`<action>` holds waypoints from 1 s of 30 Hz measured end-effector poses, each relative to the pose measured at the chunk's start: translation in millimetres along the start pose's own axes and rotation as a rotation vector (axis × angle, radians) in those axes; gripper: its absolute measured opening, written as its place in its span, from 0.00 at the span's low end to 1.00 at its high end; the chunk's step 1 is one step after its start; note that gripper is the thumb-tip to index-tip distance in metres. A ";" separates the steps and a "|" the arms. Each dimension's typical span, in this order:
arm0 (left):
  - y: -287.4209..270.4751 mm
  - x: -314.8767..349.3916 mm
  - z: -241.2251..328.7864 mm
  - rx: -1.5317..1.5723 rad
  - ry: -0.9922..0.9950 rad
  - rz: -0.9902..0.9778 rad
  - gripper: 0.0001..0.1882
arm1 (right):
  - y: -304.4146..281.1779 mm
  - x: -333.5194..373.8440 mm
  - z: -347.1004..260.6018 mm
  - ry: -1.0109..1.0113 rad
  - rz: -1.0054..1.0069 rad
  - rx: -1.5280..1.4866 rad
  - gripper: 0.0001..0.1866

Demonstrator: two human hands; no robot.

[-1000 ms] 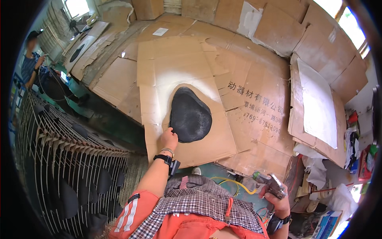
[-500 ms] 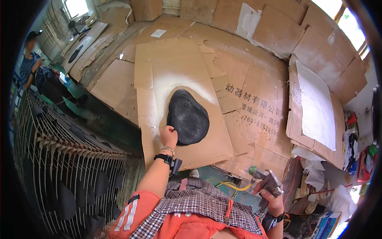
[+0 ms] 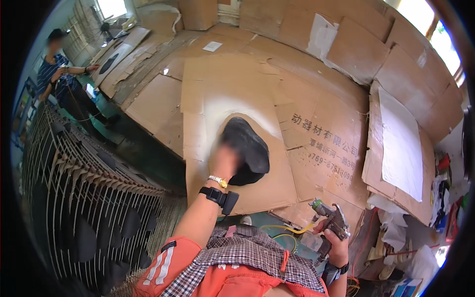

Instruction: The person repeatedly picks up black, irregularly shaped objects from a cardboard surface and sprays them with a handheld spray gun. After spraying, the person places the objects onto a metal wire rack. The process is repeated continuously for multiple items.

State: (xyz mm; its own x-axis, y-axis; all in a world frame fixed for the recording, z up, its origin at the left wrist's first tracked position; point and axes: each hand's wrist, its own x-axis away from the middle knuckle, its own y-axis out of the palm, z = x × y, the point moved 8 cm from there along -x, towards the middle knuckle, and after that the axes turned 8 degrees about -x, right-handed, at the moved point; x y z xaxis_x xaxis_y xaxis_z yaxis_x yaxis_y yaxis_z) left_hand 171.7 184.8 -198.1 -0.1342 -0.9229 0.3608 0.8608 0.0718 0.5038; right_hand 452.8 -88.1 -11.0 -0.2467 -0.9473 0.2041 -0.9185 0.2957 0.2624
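On a cardboard sheet [image 3: 203, 94] in front of me is a flat, rounded black piece [image 3: 255, 153], wider toward its near end. Its surface looks bent, with a raised fold near the middle. My left hand [image 3: 225, 161] is over its left edge; the fingers are smeared, so their grip does not show. In my right hand [image 3: 336, 242], at the lower right, is a metal spray gun [image 3: 339, 222] with a green fitting and a yellow hose. The fingers wrap around its handle, and the gun is held apart from the black piece.
White overspray surrounds the piece on the cardboard. At left stands a wire rack [image 3: 99, 193] with several black pieces in it. Beyond it a person [image 3: 64, 79] in a striped shirt stands by another bench. A white sheet [image 3: 401, 143] leans on cardboard at right.
My left hand has moved from the piece's lower left edge up and over it. The black piece has gone from lying flat to looking bent. The spray gun stays in my right hand.
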 end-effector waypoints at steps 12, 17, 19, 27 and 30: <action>66.6 119.2 222.6 0.259 0.257 -0.174 0.18 | 48.6 -39.2 37.0 0.078 -0.242 -0.024 0.20; 45.7 212.3 351.8 0.167 0.614 -0.258 0.20 | 76.9 -57.0 49.7 0.272 -0.378 0.127 0.19; 8.5 253.5 410.2 0.086 0.757 -0.021 0.17 | 112.8 -56.9 31.5 0.269 -0.425 0.115 0.17; -107.9 477.0 570.8 0.119 1.290 0.426 0.07 | 182.1 -75.8 54.6 0.286 -0.727 0.032 0.20; -111.6 526.2 600.0 0.066 1.323 0.525 0.08 | 205.3 -78.7 63.3 0.274 -0.745 0.026 0.19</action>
State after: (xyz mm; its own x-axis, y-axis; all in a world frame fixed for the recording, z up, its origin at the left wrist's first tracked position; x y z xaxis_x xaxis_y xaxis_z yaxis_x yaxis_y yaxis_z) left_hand -289.5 -82.0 406.4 0.7694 -0.4488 -0.4545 0.6374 0.4932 0.5920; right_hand 264.2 39.4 -32.9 0.5174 -0.8297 0.2095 -0.8197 -0.4102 0.3997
